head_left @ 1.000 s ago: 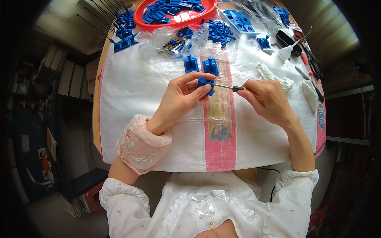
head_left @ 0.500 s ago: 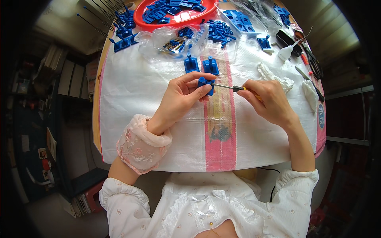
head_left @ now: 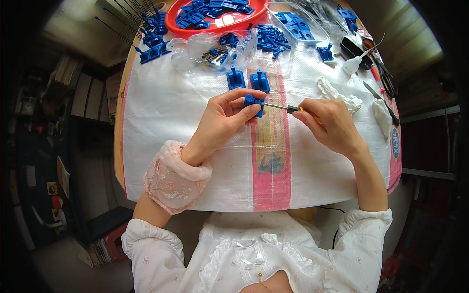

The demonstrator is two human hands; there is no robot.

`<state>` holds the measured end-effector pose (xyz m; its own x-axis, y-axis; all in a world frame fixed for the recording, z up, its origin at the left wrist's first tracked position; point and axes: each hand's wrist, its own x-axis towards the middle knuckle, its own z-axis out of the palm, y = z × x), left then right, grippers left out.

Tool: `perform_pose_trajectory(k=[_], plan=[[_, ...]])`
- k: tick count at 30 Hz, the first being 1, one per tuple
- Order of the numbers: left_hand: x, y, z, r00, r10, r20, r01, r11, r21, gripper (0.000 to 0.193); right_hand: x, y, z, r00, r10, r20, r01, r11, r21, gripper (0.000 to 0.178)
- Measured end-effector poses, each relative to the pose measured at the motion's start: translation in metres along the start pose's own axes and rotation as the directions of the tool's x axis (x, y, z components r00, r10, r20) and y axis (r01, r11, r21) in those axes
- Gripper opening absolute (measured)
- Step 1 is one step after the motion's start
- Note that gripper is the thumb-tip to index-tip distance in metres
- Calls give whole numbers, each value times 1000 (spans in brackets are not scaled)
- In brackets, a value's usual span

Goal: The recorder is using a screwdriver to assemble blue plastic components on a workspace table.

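Observation:
Between the thumb and fingers of my left hand (head_left: 225, 113) is a small blue plastic part (head_left: 249, 100), held above the table. My right hand (head_left: 332, 124) is closed round the black and yellow handle of a screwdriver (head_left: 277, 106). Its metal shaft points left and its tip meets the right side of the blue part; the exact contact spot is too small to make out. Just beyond my left hand, two blue plastic assemblies (head_left: 235, 78) with upright posts stand side by side on the table covering.
A red basin (head_left: 171, 22) of blue pieces is at the back, with a clear plastic bag (head_left: 190, 51) before it. Blue parts with springs (head_left: 154, 51) crowd the back left. At the right lie a clear tray (head_left: 320, 36), a white glue bottle (head_left: 351, 65), scissors (head_left: 386, 80) and a knife (head_left: 386, 105).

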<state>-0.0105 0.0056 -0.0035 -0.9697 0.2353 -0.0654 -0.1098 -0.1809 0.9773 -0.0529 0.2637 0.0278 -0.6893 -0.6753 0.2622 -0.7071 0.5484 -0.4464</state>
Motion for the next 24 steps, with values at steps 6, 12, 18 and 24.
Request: perform_pose_trajectory(k=[6, 12, 18, 24], plan=[[0, -1, 0, 1000, 4, -4, -4, 1000, 9, 26, 1, -2, -1, 1000, 12, 10, -12, 1000, -22, 29], [0, -1, -1, 1000, -6, -6, 6, 1000, 5, 26, 1, -2, -1, 1000, 12, 6, -11, 1000, -21, 29], [-1, 1, -2, 1000, -18, 10, 18, 999, 31, 29, 1, -1, 0, 1000, 9, 10, -9, 1000, -23, 29], [0, 0, -1, 1000, -24, 16, 24, 1000, 17, 29, -1, 0, -1, 1000, 18, 10, -18, 1000, 11, 27]])
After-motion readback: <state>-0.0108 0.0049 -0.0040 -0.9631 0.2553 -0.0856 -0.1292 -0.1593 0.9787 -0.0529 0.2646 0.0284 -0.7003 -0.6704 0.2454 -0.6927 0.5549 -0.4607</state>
